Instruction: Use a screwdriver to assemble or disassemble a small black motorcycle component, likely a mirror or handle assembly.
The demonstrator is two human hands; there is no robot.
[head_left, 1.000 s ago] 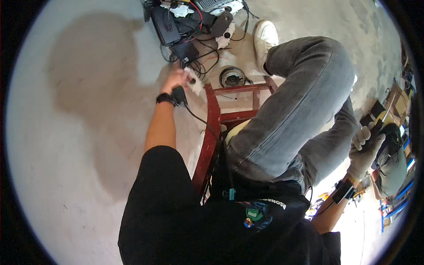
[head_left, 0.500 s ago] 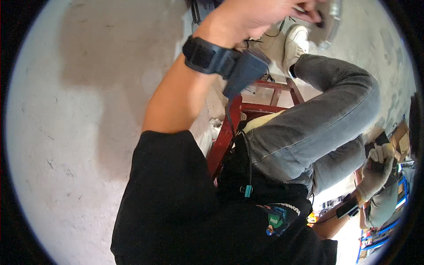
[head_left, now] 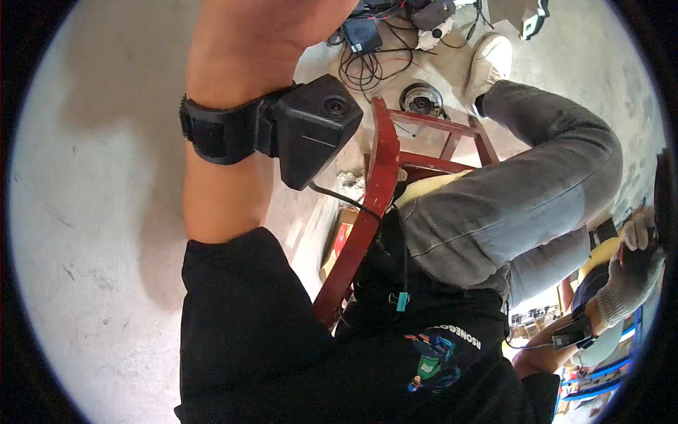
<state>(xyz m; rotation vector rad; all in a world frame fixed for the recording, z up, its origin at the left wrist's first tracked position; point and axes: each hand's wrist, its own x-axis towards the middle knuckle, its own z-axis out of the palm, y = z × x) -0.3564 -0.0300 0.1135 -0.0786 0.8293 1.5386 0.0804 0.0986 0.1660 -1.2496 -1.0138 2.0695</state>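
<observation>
My left hand (head_left: pixel 268 35) is raised close to the camera at the top edge; its fingers are cut off by the frame, so what it holds cannot be seen. A boxy black camera unit (head_left: pixel 316 131) is strapped to that wrist, with a cable hanging from it. My right hand (head_left: pixel 632 272), in a grey knitted glove, grips a dark object (head_left: pixel 637 256) at the far right, its shape partly hidden. My grey-trousered legs (head_left: pixel 508 205) lie across a cushioned seat beside a red wooden chair frame (head_left: pixel 387 155).
Black devices and tangled cables (head_left: pixel 364 39) lie on the floor at the top, near a round metal part (head_left: pixel 421 102) and my white shoe (head_left: pixel 491 60). Cartons and blue racking (head_left: pixel 600 374) show at the right rim, and a red carton (head_left: pixel 339 237) behind the chair.
My left arm has risen from the cable pile toward the camera and top edge, briefly showing fingers on a metallic piece. My right hand has shifted rightward, still gripping the dark object.
</observation>
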